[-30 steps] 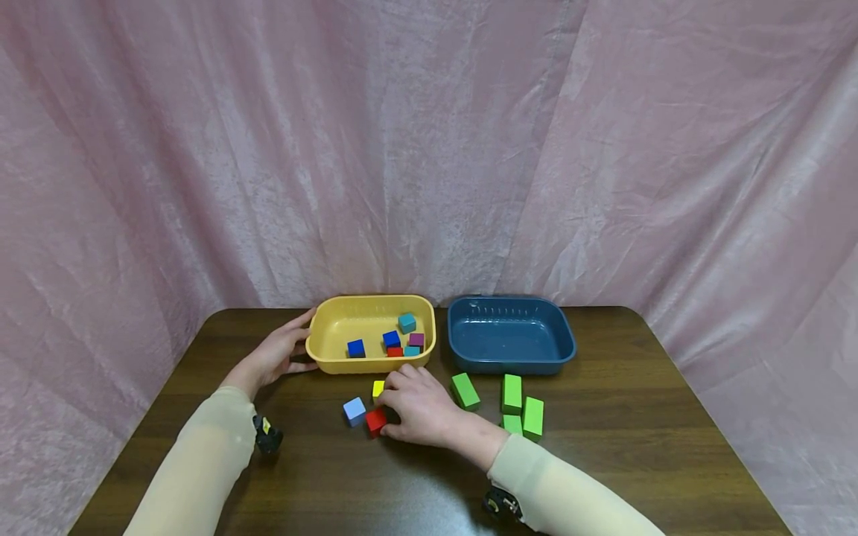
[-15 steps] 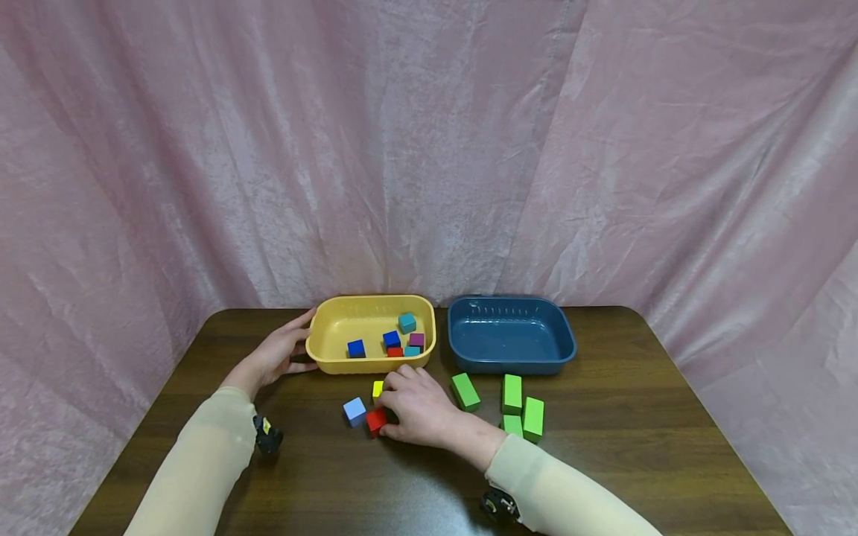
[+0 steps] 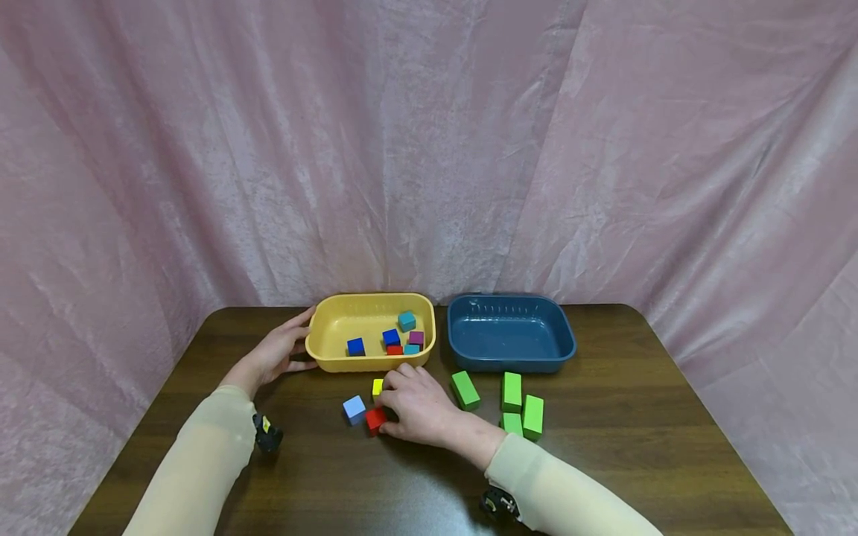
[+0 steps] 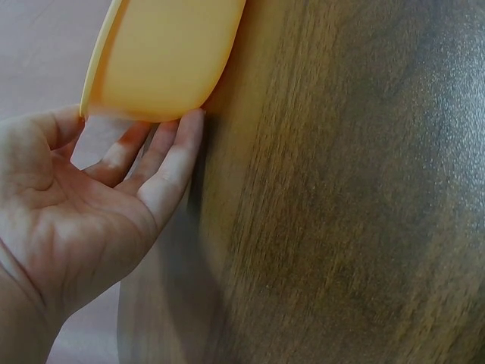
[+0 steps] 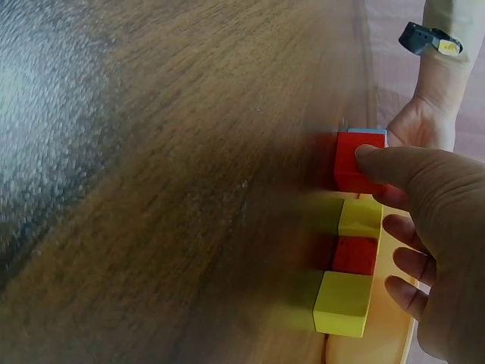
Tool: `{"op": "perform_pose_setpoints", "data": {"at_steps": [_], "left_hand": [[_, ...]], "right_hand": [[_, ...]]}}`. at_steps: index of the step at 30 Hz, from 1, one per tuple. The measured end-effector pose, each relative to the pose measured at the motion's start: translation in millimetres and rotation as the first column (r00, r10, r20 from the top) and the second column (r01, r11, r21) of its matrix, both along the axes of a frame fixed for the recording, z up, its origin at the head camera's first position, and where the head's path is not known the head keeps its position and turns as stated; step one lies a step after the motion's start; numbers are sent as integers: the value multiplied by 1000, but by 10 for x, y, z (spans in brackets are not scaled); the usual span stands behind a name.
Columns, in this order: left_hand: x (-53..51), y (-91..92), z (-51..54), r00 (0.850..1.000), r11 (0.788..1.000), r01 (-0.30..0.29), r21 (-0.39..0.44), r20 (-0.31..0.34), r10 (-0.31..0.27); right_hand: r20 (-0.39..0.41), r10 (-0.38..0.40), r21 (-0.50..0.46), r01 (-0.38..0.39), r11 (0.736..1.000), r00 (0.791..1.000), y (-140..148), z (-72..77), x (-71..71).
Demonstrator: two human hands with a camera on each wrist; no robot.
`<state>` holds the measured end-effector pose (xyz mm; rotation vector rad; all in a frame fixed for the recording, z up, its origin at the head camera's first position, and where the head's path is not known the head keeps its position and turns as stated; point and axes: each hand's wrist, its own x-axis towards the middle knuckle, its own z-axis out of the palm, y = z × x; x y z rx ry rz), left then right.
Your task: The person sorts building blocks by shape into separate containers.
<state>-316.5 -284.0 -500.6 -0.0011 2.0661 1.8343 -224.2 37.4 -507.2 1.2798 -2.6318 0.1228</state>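
Observation:
In the head view, my left hand (image 3: 278, 351) is at the left end of the yellow bin (image 3: 319, 362). Its thumb touches the rim and its spread, nearly straight fingers (image 4: 173, 171) press the end wall. My right hand (image 3: 422, 408) pinches a red cube (image 3: 375, 422) between thumb and index finger, down on the table. A light blue cube (image 3: 354, 410) stands left of it and a yellow cube (image 3: 377, 388) behind. The right wrist view shows another red cube (image 5: 355, 255) and a second yellow cube (image 5: 342, 305) by the other fingers; the hand hides these in the head view.
Inside the yellow bin lie several cubes, among them a teal cube (image 3: 407, 321) and a purple cube (image 3: 416, 339). To its right stands an empty dark blue bin (image 3: 512, 365). Several green blocks (image 3: 532, 417) sit in front of that bin. A pink curtain (image 3: 429, 149) hangs behind the table.

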Motion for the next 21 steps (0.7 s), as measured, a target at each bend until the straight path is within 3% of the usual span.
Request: {"op": "perform_pose_setpoints", "data": {"at_steps": [11,21], "left_hand": [[-12,-12,-12,1000,1000,0,13,4,0],[21,12,18,1000,1000,2,7,-1,-2]], "right_hand": [[8,1,-20,-1,1000,1000,23,28,-7],[34,-22,-85,25,996,999,104,231,-27]]}}
